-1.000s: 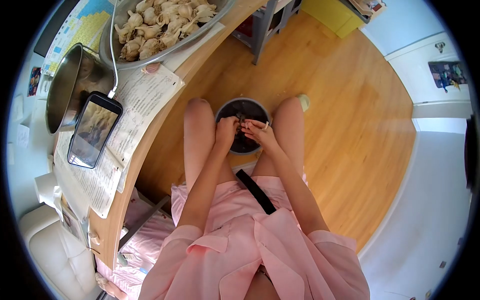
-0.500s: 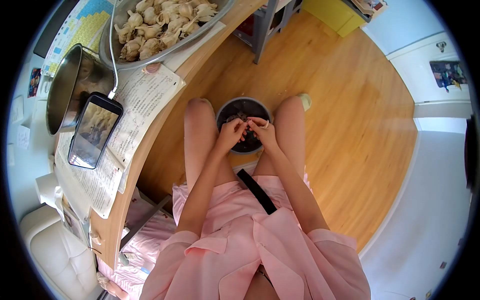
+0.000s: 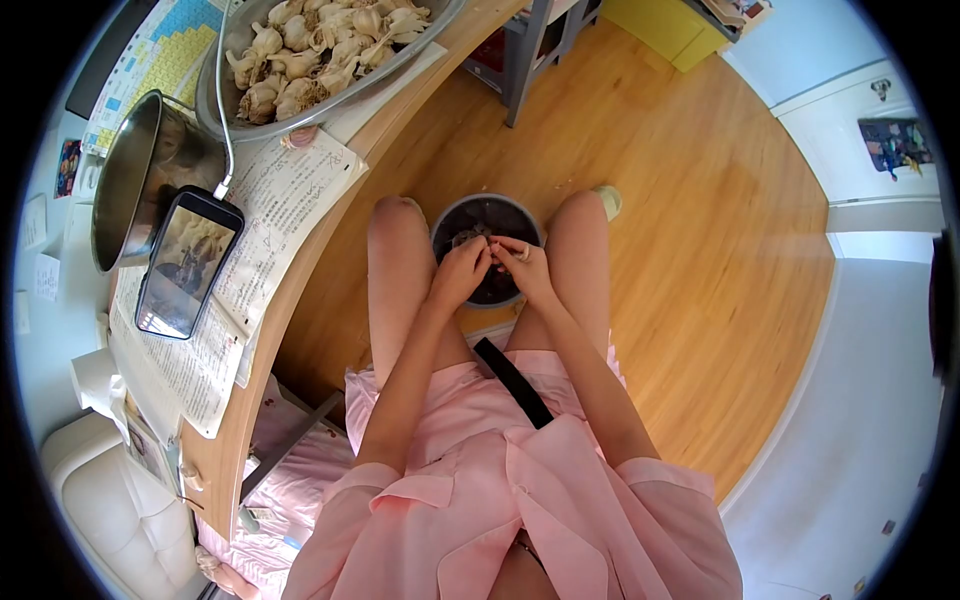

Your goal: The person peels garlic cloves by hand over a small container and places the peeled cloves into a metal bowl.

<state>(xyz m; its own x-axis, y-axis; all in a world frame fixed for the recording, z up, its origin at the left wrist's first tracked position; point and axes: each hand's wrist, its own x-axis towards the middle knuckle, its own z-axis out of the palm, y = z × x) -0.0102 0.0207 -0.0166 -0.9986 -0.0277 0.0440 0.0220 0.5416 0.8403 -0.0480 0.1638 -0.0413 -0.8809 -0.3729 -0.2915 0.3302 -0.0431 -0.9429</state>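
Both of my hands meet over a round dark bin with a grey rim (image 3: 448, 212), between my knees. My left hand (image 3: 462, 270) has its fingers pinched together, pointing at the other hand. Close against it, my right hand (image 3: 524, 266) is also pinched, with a ring on one finger. Whatever lies between the fingertips is too small to name. Dark scraps show inside the bin, partly hidden by the hands.
On the desk (image 3: 290, 290) at the left are a metal basin of garlic bulbs (image 3: 300, 62), a steel pot (image 3: 130, 190), a cabled phone (image 3: 190, 262) and written papers (image 3: 300, 185). A yellow box (image 3: 665, 30) stands on the wooden floor.
My hands have come closer together over the bin, their fingertips now meeting. The right hand's fingers, more spread a second ago, are drawn in. The bin has not moved.
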